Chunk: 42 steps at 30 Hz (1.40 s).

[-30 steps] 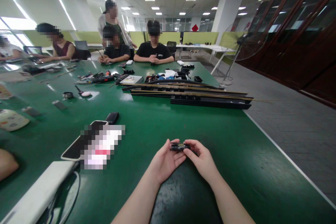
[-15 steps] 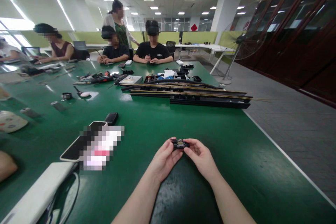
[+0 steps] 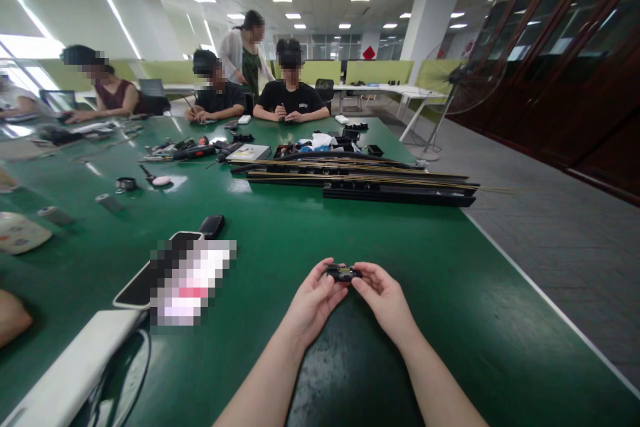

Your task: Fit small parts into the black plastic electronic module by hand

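Between my two hands, just above the green table [image 3: 280, 233], is a small black part [image 3: 344, 273] with a yellowish piece in its middle; its exact kind is too small to tell. My left hand [image 3: 316, 297] grips its left end between thumb and fingers. At the other end, the thumb and fingertips of my right hand [image 3: 383, 293] pinch it. The fingers cover both ends of the part.
Left of my hands lie a phone [image 3: 145, 273], a white long box [image 3: 70, 367] and a cable. Long black rails [image 3: 400, 195] with thin rods lie farther back, tools [image 3: 190, 150] beyond. Several people sit across the table; one person [image 3: 247, 57] stands behind. A co-worker's arm [image 3: 13, 317] shows at left.
The black part has tilted slightly in my fingers, both hands still holding it. Behind the table, the standing person has moved to the right.
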Available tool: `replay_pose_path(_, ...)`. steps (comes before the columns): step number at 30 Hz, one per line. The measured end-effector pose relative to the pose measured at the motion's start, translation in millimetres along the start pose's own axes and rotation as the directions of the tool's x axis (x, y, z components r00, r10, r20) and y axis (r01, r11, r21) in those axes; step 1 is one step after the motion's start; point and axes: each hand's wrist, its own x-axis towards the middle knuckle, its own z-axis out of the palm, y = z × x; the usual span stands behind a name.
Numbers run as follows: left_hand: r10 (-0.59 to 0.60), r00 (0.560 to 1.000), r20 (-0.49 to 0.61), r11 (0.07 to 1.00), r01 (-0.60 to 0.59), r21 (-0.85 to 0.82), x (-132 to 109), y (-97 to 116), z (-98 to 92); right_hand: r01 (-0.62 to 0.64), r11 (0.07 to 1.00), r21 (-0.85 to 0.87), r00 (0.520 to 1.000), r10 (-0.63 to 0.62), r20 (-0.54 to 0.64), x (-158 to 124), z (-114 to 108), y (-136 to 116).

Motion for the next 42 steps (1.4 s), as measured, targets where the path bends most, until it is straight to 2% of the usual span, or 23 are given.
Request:
replay_pose_path(9,0.008,1.0,-0.012,1.0,-0.008,-0.001,0.2,0.3,1.2,0.011,0.999,-0.039,0.999,-0.009,0.031,-1.5,-0.2,0.8)
replay_pose_path(17,-0.017,0.999,0.027,1.0,0.017,-0.008,0.5,-0.9,0.1,0.093,0.962,-0.258,0.994,-0.074,0.082,-3.3,-3.6,9.0)
replay_pose_path(25,-0.06,0.998,0.025,0.998,0.059,0.035,-1.0,-0.7,0.6,0.155,0.921,-0.356,0.987,-0.13,0.092,-4.2,-3.7,2.1)
replay_pose_path(32,-0.051,0.997,0.065,0.998,0.049,0.032,-2.9,0.5,0.8,0.153,0.933,-0.326,0.987,-0.128,0.099,-3.6,-5.0,4.5)
replay_pose_path(42,-0.045,0.997,0.061,0.997,0.041,0.063,-1.4,-2.3,-0.9,0.137,0.952,-0.275,0.988,-0.112,0.102,-3.0,-4.6,4.5)
